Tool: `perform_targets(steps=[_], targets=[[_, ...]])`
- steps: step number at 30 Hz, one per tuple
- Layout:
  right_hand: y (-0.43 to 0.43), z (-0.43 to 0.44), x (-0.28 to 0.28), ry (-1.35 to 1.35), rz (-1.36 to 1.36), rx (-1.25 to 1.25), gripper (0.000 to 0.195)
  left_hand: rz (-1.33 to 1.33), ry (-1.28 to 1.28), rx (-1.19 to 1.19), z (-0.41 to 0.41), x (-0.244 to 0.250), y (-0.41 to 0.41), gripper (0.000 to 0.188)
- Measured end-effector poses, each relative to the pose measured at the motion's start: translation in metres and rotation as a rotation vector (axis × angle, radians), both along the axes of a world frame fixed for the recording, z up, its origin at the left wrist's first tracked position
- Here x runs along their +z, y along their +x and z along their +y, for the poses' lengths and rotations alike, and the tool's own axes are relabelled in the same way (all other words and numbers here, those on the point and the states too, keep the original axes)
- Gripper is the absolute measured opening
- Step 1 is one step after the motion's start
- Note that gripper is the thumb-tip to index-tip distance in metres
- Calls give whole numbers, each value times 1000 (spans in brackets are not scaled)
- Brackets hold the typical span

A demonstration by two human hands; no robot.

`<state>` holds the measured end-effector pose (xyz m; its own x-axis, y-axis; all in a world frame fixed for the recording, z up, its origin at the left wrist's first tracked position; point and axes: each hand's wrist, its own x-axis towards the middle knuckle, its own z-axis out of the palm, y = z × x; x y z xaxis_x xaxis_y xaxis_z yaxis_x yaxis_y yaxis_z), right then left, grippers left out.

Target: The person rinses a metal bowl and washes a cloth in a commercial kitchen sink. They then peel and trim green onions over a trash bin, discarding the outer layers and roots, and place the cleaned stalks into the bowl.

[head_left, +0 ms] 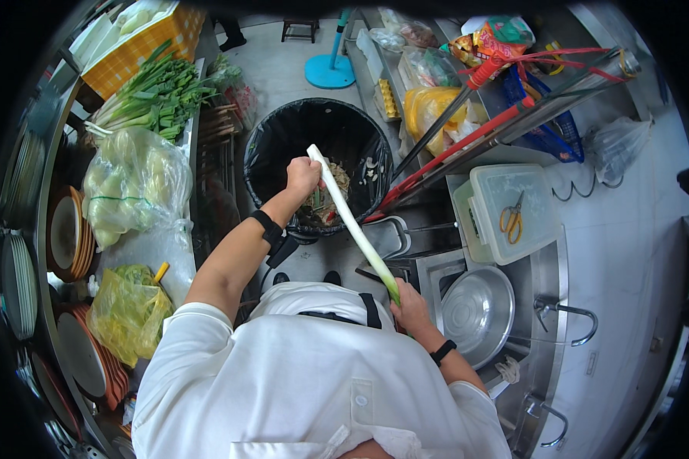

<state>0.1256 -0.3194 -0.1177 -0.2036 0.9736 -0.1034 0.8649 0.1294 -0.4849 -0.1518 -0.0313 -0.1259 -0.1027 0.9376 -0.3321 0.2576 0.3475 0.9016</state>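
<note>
A long leek or large green onion [353, 226] slants across the middle of the view, above a round bin [344, 105] lined with a black bag. My left hand [304, 175] is closed near its white end, over the bin. Lower right, my right hand [411, 306] grips the stalk where it turns green. Scraps of peel and other waste [336, 178] lie inside the bin. Where the stalk's green end goes beyond my right hand is mostly hidden.
At left, a steel counter [178, 258] holds leafy green onions [155, 94] and bagged vegetables [135, 183]. Long red-handled tools [453, 152] lean beside the bin. Orange-handled scissors [512, 221] rest on a lidded plastic box [528, 183]. A metal basin [476, 315] sits in the sink at right.
</note>
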Motion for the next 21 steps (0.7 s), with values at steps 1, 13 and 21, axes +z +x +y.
perform_targets(steps=[1,13,21], targets=[[0,0,0,-27,26,-18,59,-97,-38,6,0,-1,0,25],[-5,24,25,-208,357,-136,59,-122,-422,-291,-31,-55,1,19],[-3,29,26,-242,369,-138,61,411,-291,12,0,-77,-52,28]])
